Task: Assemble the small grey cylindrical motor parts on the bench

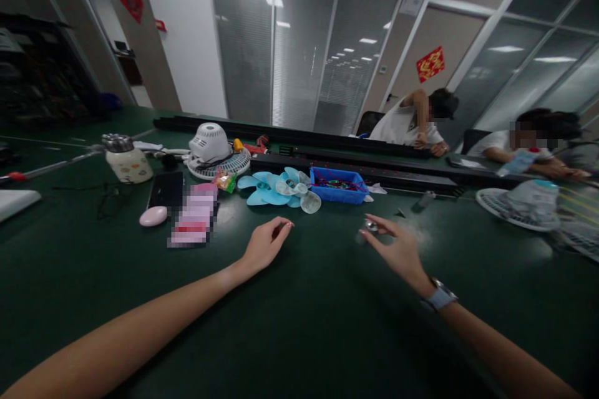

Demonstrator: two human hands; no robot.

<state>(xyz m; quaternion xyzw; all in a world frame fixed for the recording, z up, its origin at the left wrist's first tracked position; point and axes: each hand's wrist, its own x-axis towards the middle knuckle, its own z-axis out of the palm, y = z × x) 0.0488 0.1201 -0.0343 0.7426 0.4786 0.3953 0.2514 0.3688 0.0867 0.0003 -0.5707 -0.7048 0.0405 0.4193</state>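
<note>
My right hand [397,249], with a watch on its wrist, pinches a small shiny metal piece [370,225] between thumb and fingers, over the dark green table [318,336]. Left of it, my left hand [268,242] rests on its side with the fingers curled towards the thumb; whether anything lies inside is hidden. Beyond my left hand lie light blue and clear fan blades [274,188]. A blue bin [339,186] with wires and small parts stands beyond the gap between my hands.
At the left are a patterned jar [127,162], a pink oval object [153,216], a pink packet [194,215] and a white fan part [209,143]. Long black rails [355,169] cross the back. Another fan [528,202] lies right. Two people sit across the table.
</note>
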